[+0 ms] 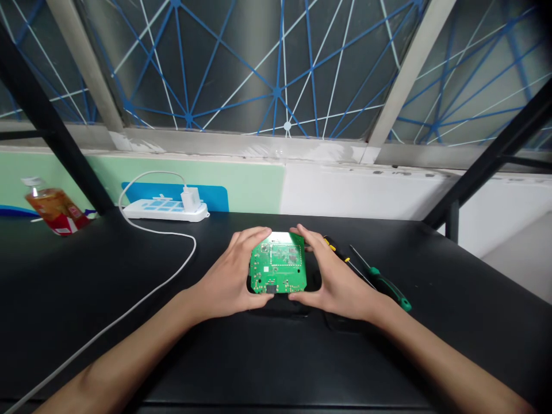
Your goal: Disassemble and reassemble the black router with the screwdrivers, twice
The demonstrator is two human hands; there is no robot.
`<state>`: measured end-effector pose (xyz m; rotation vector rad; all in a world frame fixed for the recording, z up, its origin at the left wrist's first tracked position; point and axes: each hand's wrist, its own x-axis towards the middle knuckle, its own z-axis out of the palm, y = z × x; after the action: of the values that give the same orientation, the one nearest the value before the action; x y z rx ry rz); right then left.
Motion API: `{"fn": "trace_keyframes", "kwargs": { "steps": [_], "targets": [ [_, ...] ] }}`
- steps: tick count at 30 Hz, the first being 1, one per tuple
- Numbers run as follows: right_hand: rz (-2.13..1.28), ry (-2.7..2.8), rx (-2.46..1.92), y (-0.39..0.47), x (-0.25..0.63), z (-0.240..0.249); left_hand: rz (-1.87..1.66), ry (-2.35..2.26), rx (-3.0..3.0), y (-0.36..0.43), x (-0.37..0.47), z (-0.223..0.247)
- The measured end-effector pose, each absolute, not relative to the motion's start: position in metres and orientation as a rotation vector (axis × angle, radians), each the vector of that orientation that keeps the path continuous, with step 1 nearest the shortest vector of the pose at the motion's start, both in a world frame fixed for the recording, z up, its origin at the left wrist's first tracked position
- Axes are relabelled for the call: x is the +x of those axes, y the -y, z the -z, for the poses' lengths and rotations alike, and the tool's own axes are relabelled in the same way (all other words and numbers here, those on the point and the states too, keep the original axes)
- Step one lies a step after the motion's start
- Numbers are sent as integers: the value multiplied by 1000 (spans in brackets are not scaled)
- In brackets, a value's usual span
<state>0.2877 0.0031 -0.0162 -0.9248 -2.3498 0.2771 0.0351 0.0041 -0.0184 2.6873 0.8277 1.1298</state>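
A green circuit board (278, 270) is held up between my two hands, its flat face turned toward me. My left hand (235, 273) grips its left side, fingers at the top edge and thumb at the bottom. On the opposite side my right hand (325, 273) closes round the right edge in the same way. Below and behind the board lies a black piece (280, 306), mostly hidden; its kind cannot be made out. Close to my right hand are a green-handled screwdriver (390, 289) and a black-and-yellow screwdriver (340, 251), the latter partly covered by my hand.
At the back left stands a white power strip (166, 211) with a charger (190, 199) plugged in. Its white cable (172, 277) loops across the black table (276, 362). A drink bottle (56, 208) is at far left. Black frame bars (487, 155) rise on both sides.
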Motion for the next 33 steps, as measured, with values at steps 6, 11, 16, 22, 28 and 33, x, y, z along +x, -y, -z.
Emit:
{"fn": "trace_keyframes", "kwargs": {
  "steps": [6,11,16,22,28,33],
  "targets": [
    [-199,2333,-937,2,285,13,-1084,-877,2722,-6,33,21],
    [12,2369,-938,9,279,10,-1016,-962,2853,-3,36,20],
    [197,2405,-829,14,273,10,-951,-910,2937,3,41,15],
    [206,2396,-752,18,271,10,-950,-875,2961,5,39,14],
    [-99,2356,-716,19,272,6,-1085,-776,2762,5,40,11],
    [-240,2368,-786,17,272,8,-1210,-644,2530,6,41,11]
  ]
}}
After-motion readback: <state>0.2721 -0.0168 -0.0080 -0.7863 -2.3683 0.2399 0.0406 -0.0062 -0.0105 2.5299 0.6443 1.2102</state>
